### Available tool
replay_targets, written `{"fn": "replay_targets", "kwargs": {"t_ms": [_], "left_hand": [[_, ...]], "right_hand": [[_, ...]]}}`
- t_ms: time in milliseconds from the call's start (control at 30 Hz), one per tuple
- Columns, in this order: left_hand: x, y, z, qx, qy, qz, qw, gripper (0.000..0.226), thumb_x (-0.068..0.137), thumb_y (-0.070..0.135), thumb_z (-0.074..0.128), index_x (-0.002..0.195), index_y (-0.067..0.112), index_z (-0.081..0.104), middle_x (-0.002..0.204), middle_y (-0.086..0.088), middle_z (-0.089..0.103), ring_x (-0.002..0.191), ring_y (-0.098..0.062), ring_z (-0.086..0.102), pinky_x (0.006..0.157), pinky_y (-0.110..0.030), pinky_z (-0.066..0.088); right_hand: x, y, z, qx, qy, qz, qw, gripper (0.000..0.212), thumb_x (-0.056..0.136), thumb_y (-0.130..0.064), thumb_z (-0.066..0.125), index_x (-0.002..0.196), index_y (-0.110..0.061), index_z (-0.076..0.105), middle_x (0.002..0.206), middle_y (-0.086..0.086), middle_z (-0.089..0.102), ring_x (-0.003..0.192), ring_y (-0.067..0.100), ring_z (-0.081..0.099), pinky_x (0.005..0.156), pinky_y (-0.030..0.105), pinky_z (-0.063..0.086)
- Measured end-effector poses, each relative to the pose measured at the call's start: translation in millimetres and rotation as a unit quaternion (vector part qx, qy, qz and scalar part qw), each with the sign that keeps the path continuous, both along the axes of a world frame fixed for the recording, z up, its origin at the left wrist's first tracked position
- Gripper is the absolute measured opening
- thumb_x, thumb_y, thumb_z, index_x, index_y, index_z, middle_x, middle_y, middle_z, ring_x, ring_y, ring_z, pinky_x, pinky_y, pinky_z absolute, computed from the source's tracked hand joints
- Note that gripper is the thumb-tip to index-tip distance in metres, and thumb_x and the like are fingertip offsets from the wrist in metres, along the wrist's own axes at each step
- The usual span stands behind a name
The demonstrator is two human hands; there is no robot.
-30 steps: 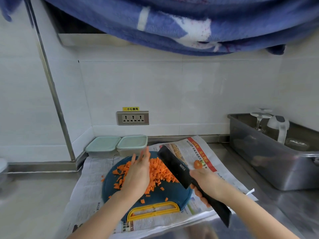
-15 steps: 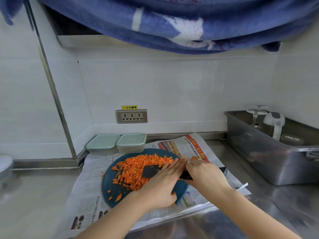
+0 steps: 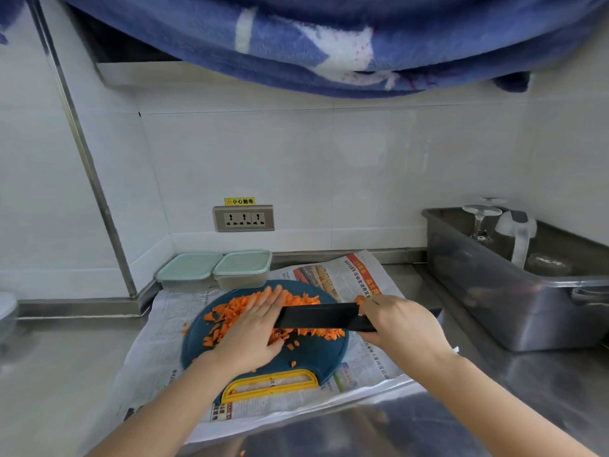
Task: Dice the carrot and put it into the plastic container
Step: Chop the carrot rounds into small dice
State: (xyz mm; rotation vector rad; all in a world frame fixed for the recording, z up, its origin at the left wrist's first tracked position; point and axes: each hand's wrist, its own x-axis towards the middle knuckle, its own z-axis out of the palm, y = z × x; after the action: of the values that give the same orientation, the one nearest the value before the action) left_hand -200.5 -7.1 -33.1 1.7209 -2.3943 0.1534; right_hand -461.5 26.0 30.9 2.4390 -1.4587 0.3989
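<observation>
While the right hand (image 3: 402,328) is wrapped tight around the handle of the black knife (image 3: 319,316), the left hand (image 3: 253,328) lies flat, fingers straight, pressing on the far end of the blade. It looks like a rocking mince right through the diced carrot (image 3: 237,308)! That carrot is heaped on the round blue cutting board (image 3: 333,354), which sits on newspaper (image 3: 164,324) towards the back of the bench (image 3: 49,374), and none of it has reached a container. Two plastic containers (image 3: 244,268) wait side by side at the bench's back edge, just behind the board, and both look lidded. How will this stuff handle? I'd say the bits are light, firm and damp, far too small to pinch one by one, and quick to scatter; a few strays already sit near the board's left and front rim. The best hold is probably a scoop, with the flat of the blade under the pile and a cupped palm against it. Compared with half a second ago, the left hand has slid away from the right one and out along the blade, which now spans the heap. A full second ago the knife was raised at a tilt while the left hand stood on edge corralling the pile.
</observation>
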Motion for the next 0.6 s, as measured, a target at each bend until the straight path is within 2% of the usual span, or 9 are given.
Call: {"fn": "replay_targets", "kwargs": {"t_ms": [33,100,133,167,233,300,367,467,600], "left_hand": [[4,-3,0,0.009,-0.011,0.015,1.000,0.080,0.096,0.047,0.042,0.149,0.021,-0.012,0.151,0.006,-0.024,0.141,-0.012,-0.023,0.112,-0.026,-0.018],[14,-7,-3,0.029,-0.019,0.039,0.999,0.078,0.091,0.064,0.022,0.150,0.021,-0.006,0.152,0.003,-0.023,0.139,-0.014,-0.025,0.115,-0.031,-0.014],[16,-7,-3,0.033,-0.006,0.052,0.998,0.080,0.087,0.068,0.010,0.150,0.021,-0.003,0.153,0.002,-0.021,0.139,-0.013,-0.025,0.114,-0.032,-0.015],[17,-9,-2,0.029,0.017,0.067,0.997,0.078,0.088,0.065,0.003,0.151,0.019,0.000,0.155,0.000,-0.017,0.138,-0.012,-0.023,0.113,-0.031,-0.015],[12,-13,7,0.001,0.077,0.100,0.992,0.061,0.100,0.046,0.008,0.152,0.013,0.006,0.159,-0.004,-0.005,0.140,-0.011,-0.017,0.112,-0.028,-0.014],[-4,-13,23,-0.029,0.130,0.100,0.986,0.051,0.104,0.031,0.017,0.152,0.014,0.008,0.160,-0.003,0.000,0.144,-0.013,-0.011,0.112,-0.025,-0.011],[-29,-8,40,-0.013,0.151,0.026,0.988,0.051,0.103,0.036,0.018,0.151,0.025,0.003,0.157,0.007,-0.007,0.141,-0.008,-0.015,0.110,-0.020,-0.013],[-74,13,53,0.082,0.138,-0.112,0.981,0.049,0.099,0.050,0.010,0.144,0.042,-0.008,0.149,0.023,-0.019,0.138,0.004,-0.019,0.110,-0.017,-0.015],[-84,17,46,0.146,0.196,-0.163,0.956,0.049,0.102,0.045,0.015,0.147,0.037,-0.001,0.148,0.029,-0.009,0.136,0.015,-0.014,0.109,-0.008,-0.010]], "right_hand": [[-4,0,1,-0.008,-0.013,0.000,1.000,0.026,0.096,-0.038,0.052,0.113,-0.019,0.056,0.106,-0.003,0.060,0.089,0.013,0.058,0.063,0.020,0.043],[-11,0,6,-0.035,-0.035,0.002,0.999,0.024,0.083,-0.039,0.070,0.094,-0.019,0.063,0.087,-0.003,0.062,0.067,0.009,0.051,0.047,0.011,0.024],[-15,-1,8,-0.051,-0.052,0.003,0.997,0.026,0.074,-0.037,0.080,0.083,-0.018,0.065,0.075,-0.003,0.061,0.058,0.009,0.048,0.045,0.009,0.014],[-18,-2,10,-0.039,-0.054,-0.004,0.998,0.026,0.071,-0.035,0.082,0.079,-0.017,0.066,0.071,-0.003,0.060,0.056,0.011,0.050,0.046,0.009,0.010],[-22,-6,6,-0.023,-0.039,-0.011,0.999,0.024,0.077,-0.034,0.078,0.085,-0.015,0.066,0.076,0.000,0.061,0.063,0.016,0.058,0.046,0.011,0.013],[-22,-6,2,0.004,0.001,-0.001,1.000,0.035,0.057,-0.035,0.090,0.073,-0.018,0.064,0.063,-0.004,0.058,0.050,0.012,0.056,0.043,0.010,0.014],[-17,-11,-4,-0.007,0.017,0.000,1.000,0.042,0.041,-0.036,0.095,0.064,-0.022,0.063,0.053,-0.008,0.053,0.040,0.008,0.050,0.038,0.011,0.013],[-6,-20,-10,-0.023,0.047,0.025,0.998,0.041,0.042,-0.037,0.094,0.061,-0.021,0.061,0.055,-0.007,0.053,0.043,0.009,0.052,0.036,0.017,0.020],[7,-26,-7,-0.030,0.012,0.071,0.997,0.041,0.043,-0.032,0.094,0.057,-0.018,0.058,0.055,-0.006,0.052,0.041,0.011,0.051,0.033,0.021,0.035]]}}
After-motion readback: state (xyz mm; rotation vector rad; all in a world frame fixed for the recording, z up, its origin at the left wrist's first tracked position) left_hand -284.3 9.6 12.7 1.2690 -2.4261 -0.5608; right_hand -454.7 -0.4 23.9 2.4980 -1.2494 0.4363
